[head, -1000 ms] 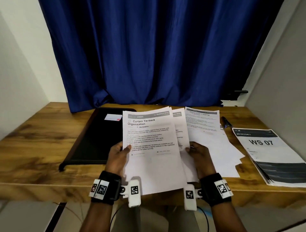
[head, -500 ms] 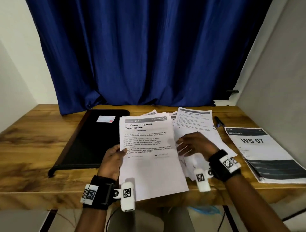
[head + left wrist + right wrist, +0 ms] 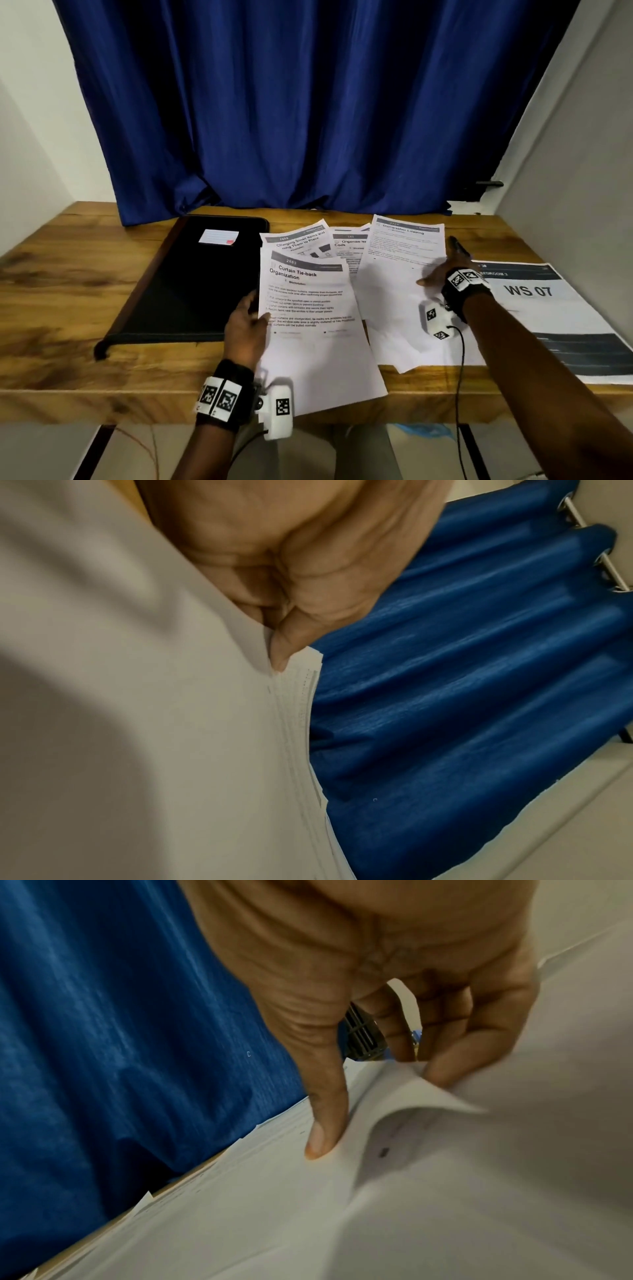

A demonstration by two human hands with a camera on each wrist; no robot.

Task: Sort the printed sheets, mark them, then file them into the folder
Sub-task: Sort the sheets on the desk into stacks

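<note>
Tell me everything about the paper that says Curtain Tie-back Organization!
The Curtain Tie-back sheet is a white printed page with a grey bar numbered 2683 at its top, a bold title and small lines of text; its lower half is blank. It lies tilted on top of other sheets, its near end sticking out past the front edge of the wooden table. The left hand grips its left edge, thumb on top. The black folder sits just to its left.
</note>
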